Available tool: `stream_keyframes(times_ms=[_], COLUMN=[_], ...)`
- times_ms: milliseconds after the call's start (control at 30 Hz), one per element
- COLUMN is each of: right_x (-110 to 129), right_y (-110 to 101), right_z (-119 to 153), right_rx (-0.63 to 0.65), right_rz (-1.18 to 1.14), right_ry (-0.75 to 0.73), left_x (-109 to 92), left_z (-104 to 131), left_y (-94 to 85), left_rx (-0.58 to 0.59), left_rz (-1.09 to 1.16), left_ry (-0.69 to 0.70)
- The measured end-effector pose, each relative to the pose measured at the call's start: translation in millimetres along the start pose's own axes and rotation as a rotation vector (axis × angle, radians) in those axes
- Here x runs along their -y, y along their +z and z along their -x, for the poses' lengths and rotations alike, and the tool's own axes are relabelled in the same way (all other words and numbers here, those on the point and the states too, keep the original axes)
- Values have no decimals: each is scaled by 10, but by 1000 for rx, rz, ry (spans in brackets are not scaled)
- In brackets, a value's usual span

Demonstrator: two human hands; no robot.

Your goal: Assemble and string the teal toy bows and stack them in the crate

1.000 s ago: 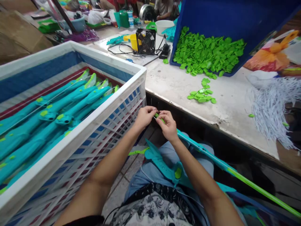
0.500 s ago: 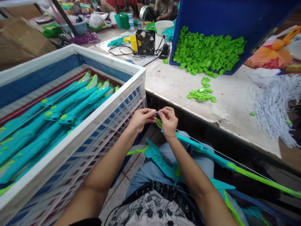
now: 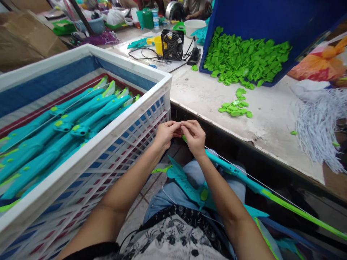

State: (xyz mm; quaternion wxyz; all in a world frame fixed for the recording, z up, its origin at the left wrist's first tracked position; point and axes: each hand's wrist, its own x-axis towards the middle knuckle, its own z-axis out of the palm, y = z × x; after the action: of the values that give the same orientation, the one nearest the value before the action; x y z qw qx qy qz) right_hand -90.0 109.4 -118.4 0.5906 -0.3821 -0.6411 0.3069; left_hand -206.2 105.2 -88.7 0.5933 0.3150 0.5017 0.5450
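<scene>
- Pale worktop (image 3: pixel 279 124) stretching across the upper right of the frame, and up there a tilted blue bin (image 3: pixel 252 18) spills a heap of green pieces (image 3: pixel 248 57), a small cluster lying just in front.
- Black fan (image 3: pixel 172 44) at upper centre, white strands (image 3: pixel 317 122) splayed at the right, and a white crate (image 3: pixel 130 62) fills the left, stacked with teal parts (image 3: pixel 67 124).
- Into the middle we go: 2 bare forearms reach up from the bottom of the frame, angling inward until the hands meet!
- Left hand (image 3: pixel 165 135) leans in, fingers curled, thumb and forefinger pinched closed at the tips.
- Right hand (image 3: pixel 194 137) answers, knuckles up, fingertips pinched closed right against the left's; whatever sits in that tight little meeting is too small to tell.
- Long teal-and-green rod (image 3: pixel 240 176) slants from behind the right wrist towards the lower right edge, white string (image 3: pixel 249 175) running along its upper side.
- Lower centre, another teal piece (image 3: pixel 184 182) lies across the jeans (image 3: pixel 159 206), passing beneath the right forearm.
</scene>
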Motion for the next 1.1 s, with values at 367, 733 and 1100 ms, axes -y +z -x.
stream_keyframes(times_ms=[367, 733, 1100], right_x=[19, -7, -45], right_y=[-110, -338, -364], right_z=[-125, -53, 125], right_rx=[85, 254, 338], right_rz=[159, 212, 419], right_ry=[-73, -29, -224], left_x=[-83, -61, 153], left_z=[-31, 27, 18], left_y=[-111, -109, -173], left_rx=[231, 221, 284], left_rz=[-146, -476, -481], left_ry=[30, 157, 183])
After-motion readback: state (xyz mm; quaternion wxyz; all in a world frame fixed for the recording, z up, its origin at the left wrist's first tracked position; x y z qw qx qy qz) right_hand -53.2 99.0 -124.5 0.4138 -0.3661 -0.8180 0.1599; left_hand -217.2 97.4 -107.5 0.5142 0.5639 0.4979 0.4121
